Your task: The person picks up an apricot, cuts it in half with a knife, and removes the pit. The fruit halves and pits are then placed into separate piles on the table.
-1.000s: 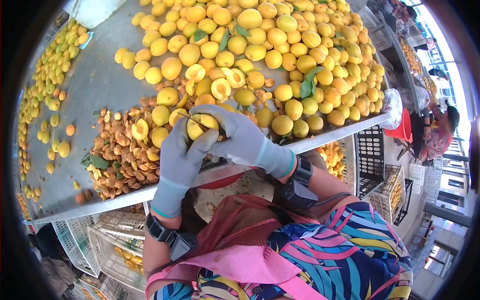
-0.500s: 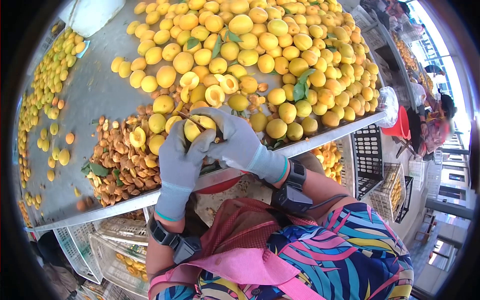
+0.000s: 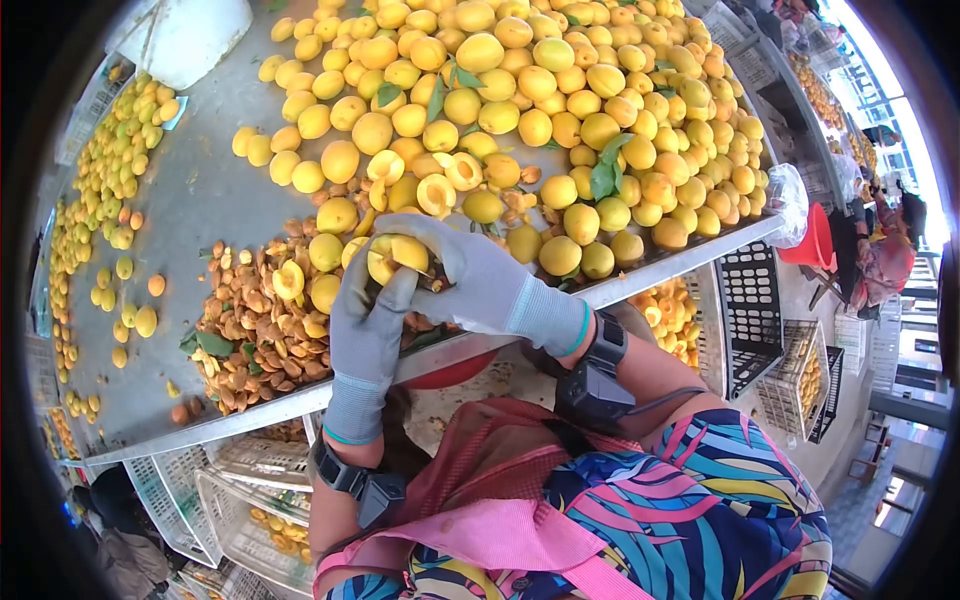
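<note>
Over the table's near edge, my left hand [image 3: 368, 325], in a grey glove, is closed on a yellow apricot [image 3: 381, 267]. My gloved right hand [image 3: 458, 268] grips the same fruit from the right, its fingers curled over the top. A cut line shows across the apricot, with the two sides slightly parted. Something small and dark sits under the right palm; I cannot make out what it is. Just beyond the hands lie opened apricot halves [image 3: 437, 194]. Left of them is a heap of brown apricot stones [image 3: 262, 335] with a few fruit pieces on it.
A large pile of whole apricots [image 3: 540, 90] covers the far side of the metal table [image 3: 205, 190]. Greener fruit [image 3: 120, 160] lies at the left. Crates [image 3: 752, 320] stand below the table's edge, and a red bucket [image 3: 812, 238] is at the right. Other people are in the background.
The thin dark strip that lay across the apricot no longer shows there. The fruit has turned in my hands, and its cut now faces up. The view has shifted slightly.
</note>
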Motion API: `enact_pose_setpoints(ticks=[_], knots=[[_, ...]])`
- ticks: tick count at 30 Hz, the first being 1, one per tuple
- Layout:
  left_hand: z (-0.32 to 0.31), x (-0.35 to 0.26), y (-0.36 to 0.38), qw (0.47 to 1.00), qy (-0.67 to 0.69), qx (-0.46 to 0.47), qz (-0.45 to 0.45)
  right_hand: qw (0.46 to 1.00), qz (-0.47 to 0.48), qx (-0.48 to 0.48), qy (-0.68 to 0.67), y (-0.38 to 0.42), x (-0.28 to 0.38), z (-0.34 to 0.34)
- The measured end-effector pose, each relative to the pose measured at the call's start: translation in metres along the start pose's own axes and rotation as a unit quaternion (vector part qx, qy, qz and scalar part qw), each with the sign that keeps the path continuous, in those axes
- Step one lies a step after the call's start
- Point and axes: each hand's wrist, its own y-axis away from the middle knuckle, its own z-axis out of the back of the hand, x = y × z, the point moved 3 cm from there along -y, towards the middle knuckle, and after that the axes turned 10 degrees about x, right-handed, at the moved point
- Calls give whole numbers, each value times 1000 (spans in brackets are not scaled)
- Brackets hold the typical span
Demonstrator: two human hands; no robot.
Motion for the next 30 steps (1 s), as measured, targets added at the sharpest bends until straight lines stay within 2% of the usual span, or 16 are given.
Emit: enact_pose_setpoints(ticks=[4,6,7,9,10,12,13,15,16,17,19,22,23,25,26,30], knots=[[6,-4,4,997,76,5,6,999,34,-10,-18,5,4,6],[10,-10,8,999,-13,45,-4,956,-93,72,-268,10,16,14],[11,-11,9,999,-14,42,-4,956,-92,75,-269,11,23,20],[10,-11,10,965,256,50,14,937,-121,21,-328,11,28,35],[12,-13,11,962,265,56,21,937,-119,23,-327,11,23,40],[13,-23,13,952,296,78,25,897,88,-96,-421,13,15,53],[12,-26,14,938,329,101,31,897,88,-96,-422,8,14,45],[10,-31,18,954,287,87,26,692,-99,-318,-640,-2,-7,26],[10,-33,18,966,247,70,19,758,-146,-214,-598,1,-6,19],[12,-30,17,966,247,71,19,756,-212,-181,-593,8,-9,15],[18,-18,17,972,229,49,-9,818,-125,-124,-547,10,2,19],[19,-11,17,967,248,39,-38,830,-118,-46,-543,7,10,12],[20,-8,16,960,274,37,-38,829,-114,-45,-546,7,10,8],[20,-6,14,958,282,35,-33,912,-133,-26,-387,12,9,-2],[20,-7,13,949,311,43,-30,932,-81,-58,-347,11,13,-6],[11,-10,12,943,331,30,-10,969,-43,1,-243,20,30,-7]])
